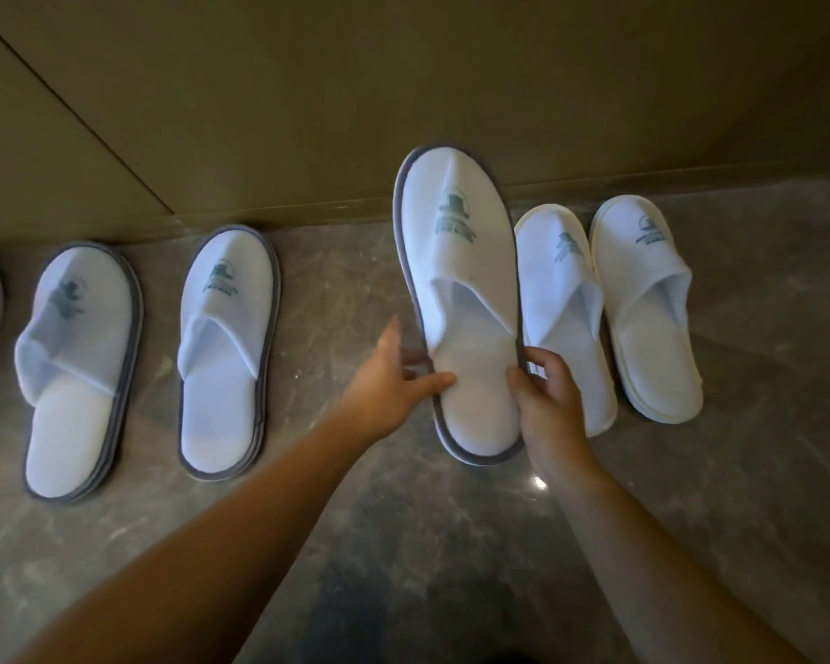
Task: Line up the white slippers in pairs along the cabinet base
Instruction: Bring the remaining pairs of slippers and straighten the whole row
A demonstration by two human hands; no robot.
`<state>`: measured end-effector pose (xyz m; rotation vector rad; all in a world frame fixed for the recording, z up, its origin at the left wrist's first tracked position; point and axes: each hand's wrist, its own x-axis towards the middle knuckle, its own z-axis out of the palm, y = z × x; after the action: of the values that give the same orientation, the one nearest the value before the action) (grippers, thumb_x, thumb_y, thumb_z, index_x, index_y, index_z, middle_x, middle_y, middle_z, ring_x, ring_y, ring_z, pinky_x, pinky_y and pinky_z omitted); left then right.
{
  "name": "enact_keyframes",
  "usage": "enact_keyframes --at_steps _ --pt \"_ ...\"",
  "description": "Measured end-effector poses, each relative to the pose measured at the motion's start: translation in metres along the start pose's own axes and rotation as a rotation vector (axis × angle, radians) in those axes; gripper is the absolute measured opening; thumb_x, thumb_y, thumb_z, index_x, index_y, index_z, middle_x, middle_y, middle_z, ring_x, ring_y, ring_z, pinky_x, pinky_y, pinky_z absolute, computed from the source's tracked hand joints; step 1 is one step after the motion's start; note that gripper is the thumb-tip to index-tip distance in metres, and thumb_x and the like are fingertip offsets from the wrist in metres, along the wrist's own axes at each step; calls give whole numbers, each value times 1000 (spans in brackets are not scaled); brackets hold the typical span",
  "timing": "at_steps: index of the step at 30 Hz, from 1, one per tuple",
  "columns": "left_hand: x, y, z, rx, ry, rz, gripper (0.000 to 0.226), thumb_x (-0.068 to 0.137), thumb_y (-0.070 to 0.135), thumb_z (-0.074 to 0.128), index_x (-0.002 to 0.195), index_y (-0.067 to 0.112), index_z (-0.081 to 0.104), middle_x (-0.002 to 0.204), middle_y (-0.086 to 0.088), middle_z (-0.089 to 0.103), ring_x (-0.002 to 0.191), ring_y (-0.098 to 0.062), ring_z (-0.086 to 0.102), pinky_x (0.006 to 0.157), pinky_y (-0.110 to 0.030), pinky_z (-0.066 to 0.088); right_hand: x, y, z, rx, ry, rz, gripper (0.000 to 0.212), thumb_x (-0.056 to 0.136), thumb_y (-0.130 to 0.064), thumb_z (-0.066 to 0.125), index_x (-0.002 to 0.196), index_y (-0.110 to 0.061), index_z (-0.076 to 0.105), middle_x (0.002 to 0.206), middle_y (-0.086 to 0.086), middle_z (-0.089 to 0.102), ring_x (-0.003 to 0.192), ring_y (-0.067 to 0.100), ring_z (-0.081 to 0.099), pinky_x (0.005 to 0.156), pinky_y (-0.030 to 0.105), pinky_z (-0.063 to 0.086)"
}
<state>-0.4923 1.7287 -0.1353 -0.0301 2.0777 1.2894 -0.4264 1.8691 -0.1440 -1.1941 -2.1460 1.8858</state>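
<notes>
Along the cabinet base (307,136), above the grey marble floor (451,543), the slippers lay toe-to-cabinet. Grey-trimmed stack (75,371) sat far left, a second grey-trimmed stack (224,357) beside it, well apart from the rest. At right, a white-trimmed pair, inner slipper (569,299) touching outer slipper (645,309). You held the grey-trimmed slipper (466,299) between them, just beside the white pair, overlapping its inner edge; lifted or resting, unclear. Your left hand (394,376) pinched its left heel edge, thumb on the insole. Your right hand (547,390) curled round the right heel edge. Judgement: light, soft terry, floppy thin sole, likely two stacked. Hold both side edges near the heel so it stays flat. Separating them may need a thumb between the soles.
</notes>
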Motion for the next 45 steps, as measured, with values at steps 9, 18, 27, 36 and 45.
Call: enact_keyframes --at_steps 9,18,27,36,45 --pt "2 -5 -2 -167 132 -16 53 79 15 65 124 12 38 81 3 59 80 -17 60 64 -25 52 -25 6 30 -576 -259 -235 107 54 -44 79 138 -18 18 142 6 29 127 24 31 100 40 39" --pt "-9 -37 -63 291 134 66 69 75 29 68 134 19 35 132 -5 50 119 -19 48 96 -30 39 -26 11 54 -745 -227 -259 104 60 -28 76 141 -14 12 147 16 18 128 36 24 103 42 28" --pt "-46 -122 -111 699 305 33 93 67 38 73 141 24 19 151 -14 12 137 -35 15 110 -51 19 -39 40 96 -872 -159 -266 96 63 -29 76 139 -9 21 145 24 21 126 41 28 102 47 30" --pt "-45 -162 -129 732 211 -113 115 61 59 68 140 33 -12 153 -8 -16 141 -35 -4 111 -56 13 -37 44 118 -1054 -140 -204 109 61 -49 74 141 -16 7 149 21 10 131 40 23 104 52 30" --pt "-37 -166 -113 738 265 -118 111 64 59 65 140 31 -11 153 -8 -12 138 -37 7 110 -56 17 -34 44 124 -1034 -167 -273 96 65 -43 72 140 -24 14 151 13 10 131 37 22 104 48 28"
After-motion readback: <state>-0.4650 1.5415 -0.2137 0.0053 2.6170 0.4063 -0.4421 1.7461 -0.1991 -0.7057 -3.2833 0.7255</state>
